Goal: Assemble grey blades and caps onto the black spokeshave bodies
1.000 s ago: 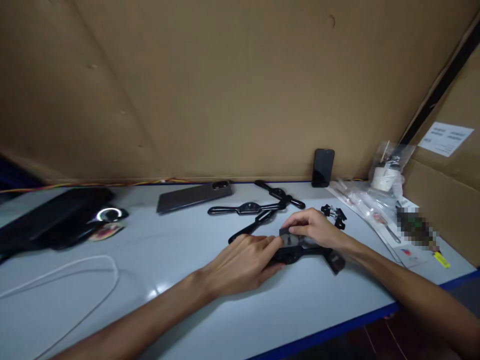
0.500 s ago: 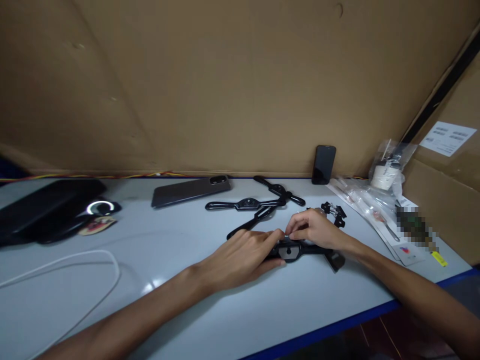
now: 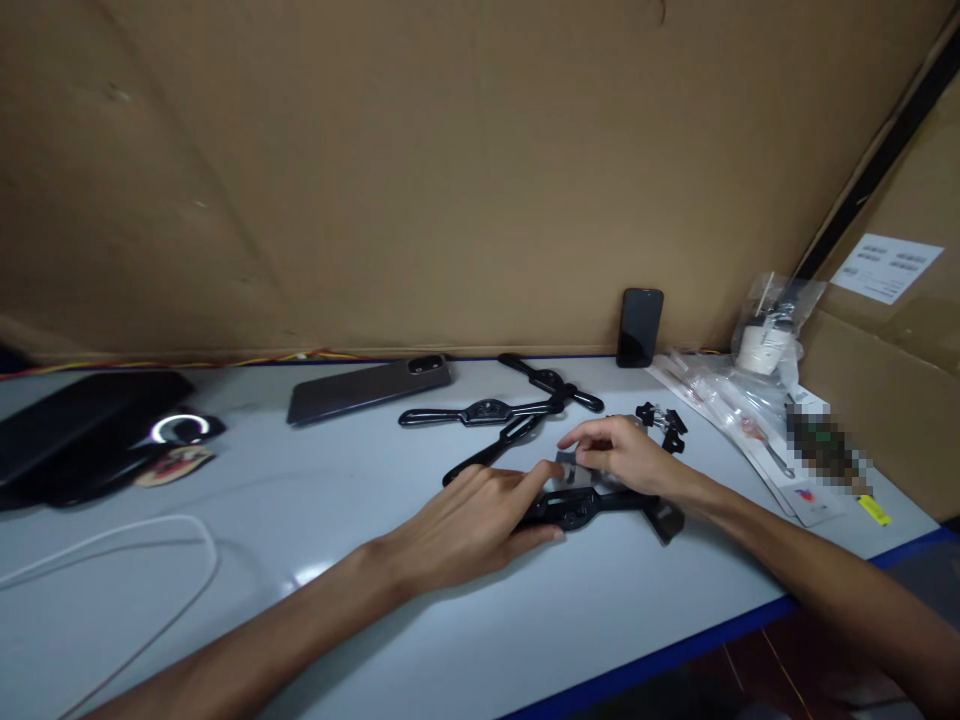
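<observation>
My left hand is closed around the left handle of a black spokeshave, thumb below and index finger stretched along the top. My right hand pinches a small flat metal blade just above the spokeshave's middle; the left index fingertip is close to the blade or touching it. The middle of the spokeshave shows bare black metal. Another black spokeshave lies behind my hands, overlapping others of the same kind. Small black parts lie beyond my right hand, and a dark flat piece sits below its wrist.
A grey phone lies at the back, and a black phone leans on the cardboard wall. Plastic-wrapped packs and a bagged white cup are at right. At left are a black case and a white cable.
The blade has come up off the spokeshave's middle, between my right fingers. The spokeshave has tilted, and its middle now shows black instead of the silver plate.
</observation>
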Action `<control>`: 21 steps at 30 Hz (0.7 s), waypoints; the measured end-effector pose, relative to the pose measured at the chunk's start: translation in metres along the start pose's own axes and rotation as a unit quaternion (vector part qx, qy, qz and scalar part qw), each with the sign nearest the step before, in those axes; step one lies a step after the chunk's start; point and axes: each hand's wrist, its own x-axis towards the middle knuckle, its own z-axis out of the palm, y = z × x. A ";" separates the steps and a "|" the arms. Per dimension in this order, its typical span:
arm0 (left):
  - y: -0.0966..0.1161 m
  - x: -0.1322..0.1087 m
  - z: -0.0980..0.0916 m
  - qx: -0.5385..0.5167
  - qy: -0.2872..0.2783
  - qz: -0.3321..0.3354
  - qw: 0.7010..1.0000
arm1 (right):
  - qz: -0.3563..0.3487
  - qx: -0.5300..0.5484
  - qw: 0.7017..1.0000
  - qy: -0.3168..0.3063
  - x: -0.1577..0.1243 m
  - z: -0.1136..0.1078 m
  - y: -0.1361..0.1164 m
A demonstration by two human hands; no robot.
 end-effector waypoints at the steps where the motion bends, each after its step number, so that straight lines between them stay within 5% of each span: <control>1: 0.000 0.000 0.001 -0.001 0.002 0.001 1.000 | 0.001 -0.002 1.000 0.013 0.000 -0.002 0.000; 6: -0.001 0.000 0.001 -0.002 0.010 0.005 1.000 | 0.008 -0.036 0.999 0.013 -0.002 -0.010 -0.004; 13: -0.001 0.001 -0.002 -0.007 0.007 0.019 1.000 | -0.056 -0.205 0.973 0.091 -0.015 -0.011 -0.020; 21: 0.001 0.000 -0.004 0.001 0.011 0.030 0.999 | 0.006 -0.049 0.998 0.037 -0.017 -0.014 -0.022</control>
